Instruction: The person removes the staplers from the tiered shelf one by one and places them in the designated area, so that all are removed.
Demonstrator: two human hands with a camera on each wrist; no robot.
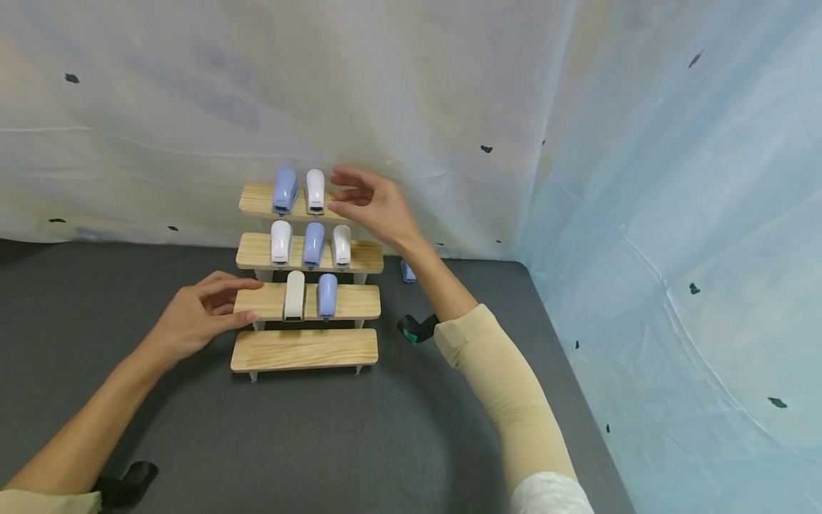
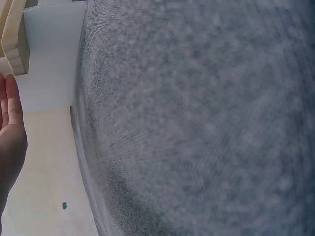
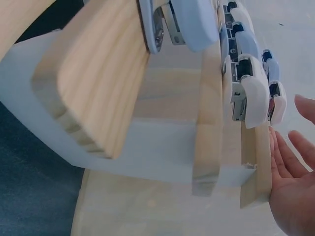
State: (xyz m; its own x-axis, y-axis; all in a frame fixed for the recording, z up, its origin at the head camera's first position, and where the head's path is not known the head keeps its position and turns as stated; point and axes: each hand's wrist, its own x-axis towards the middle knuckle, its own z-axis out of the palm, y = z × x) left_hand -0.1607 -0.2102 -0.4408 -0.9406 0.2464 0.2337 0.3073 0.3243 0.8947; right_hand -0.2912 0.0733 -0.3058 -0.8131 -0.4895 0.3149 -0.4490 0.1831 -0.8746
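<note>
**Left hand steadies a tiered stand; right hand spread beside its top row**

The left hand (image 1: 208, 314) holds the near end of a wooden stand's (image 1: 305, 350) second board from the bottom, thumb at the front edge and fingers at the back. The right hand (image 1: 372, 203) is at the opposite end of the top board, thumb and fingers spread with a gap between them; whether they touch the wood I cannot tell.

Just left of the right hand's fingertips stands a white stapler (image 1: 315, 191), with a blue stapler (image 1: 285, 191) beyond it. On the board below the right hand, a white, a blue and another white stapler sit in a row. To the right of the left hand, on the board it grips, are a cream stapler (image 1: 295, 295) and, farther along, another blue one. The lowest board lies nearer the person than either hand.

Below the right hand, partly hidden by that forearm, a small blue object (image 1: 407, 271) rests on the dark desk (image 1: 289, 442). A black strap (image 1: 417, 328) shows beside the right forearm, and a pale sheet (image 1: 385, 71) hangs behind both hands.
</note>
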